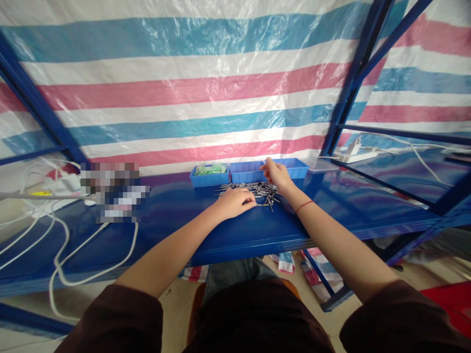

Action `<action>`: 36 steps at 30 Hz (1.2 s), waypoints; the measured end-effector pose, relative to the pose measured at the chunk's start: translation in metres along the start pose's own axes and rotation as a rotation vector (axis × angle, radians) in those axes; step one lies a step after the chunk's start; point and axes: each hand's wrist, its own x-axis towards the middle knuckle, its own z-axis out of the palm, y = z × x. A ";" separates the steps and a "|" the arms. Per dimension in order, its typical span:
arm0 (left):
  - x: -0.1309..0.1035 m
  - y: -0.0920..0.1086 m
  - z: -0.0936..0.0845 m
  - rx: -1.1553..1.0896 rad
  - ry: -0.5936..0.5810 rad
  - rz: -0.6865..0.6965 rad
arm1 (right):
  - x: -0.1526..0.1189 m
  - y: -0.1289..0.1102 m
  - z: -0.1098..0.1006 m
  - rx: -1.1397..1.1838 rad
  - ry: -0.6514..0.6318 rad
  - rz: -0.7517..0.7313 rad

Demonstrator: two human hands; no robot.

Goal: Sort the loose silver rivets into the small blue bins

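Observation:
A pile of thin, shiny metal pins (pixel 253 188), possibly rivets or small bits, lies on the blue shelf top (pixel 235 230). My left hand (pixel 237 202) rests at the pile's near left side, thumb and fingers pinched together. A thin metal pin (pixel 259 204) pokes out at its fingertips. Raised over the right part of the pile, my right hand (pixel 276 175) is in front of the blue bins with its fingers curled together; whatever they hold is too small to make out. Behind the hands stand a middle blue bin (pixel 243 172) and a right blue bin (pixel 297 170).
A left blue bin (pixel 203 182) contains a green item in clear plastic (pixel 211 169). White cables (pixel 62 245) and a blurred-out object (pixel 117 193) occupy the left. Blue frame posts (pixel 346 98) rise on both sides; a power strip (pixel 355 152) lies at right.

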 end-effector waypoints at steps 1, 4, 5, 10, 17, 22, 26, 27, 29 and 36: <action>0.000 0.000 0.000 0.001 0.034 -0.027 | 0.000 0.000 0.000 -0.027 -0.013 -0.014; 0.002 -0.004 0.000 -0.071 0.166 -0.157 | -0.003 -0.001 0.001 -0.096 -0.134 -0.052; 0.003 -0.006 0.000 -0.115 0.210 -0.200 | -0.005 -0.002 0.001 -0.117 -0.204 -0.057; 0.007 -0.017 0.001 -0.344 0.364 -0.359 | -0.014 -0.003 0.006 -0.174 -0.498 -0.076; 0.007 -0.018 0.002 -0.434 0.357 -0.378 | -0.019 -0.007 0.008 -0.136 -0.526 -0.151; 0.009 -0.017 0.003 -0.478 0.350 -0.387 | -0.021 -0.008 0.009 -0.121 -0.500 -0.186; 0.009 -0.015 0.004 -0.478 0.327 -0.393 | -0.019 -0.006 0.010 -0.114 -0.458 -0.230; 0.009 -0.015 0.004 -0.467 0.322 -0.393 | -0.019 -0.005 0.010 -0.115 -0.453 -0.239; 0.009 -0.014 0.003 -0.451 0.320 -0.394 | -0.018 -0.004 0.010 -0.115 -0.448 -0.255; 0.009 -0.013 -0.002 -0.405 0.434 -0.439 | -0.018 -0.005 0.010 -0.137 -0.438 -0.261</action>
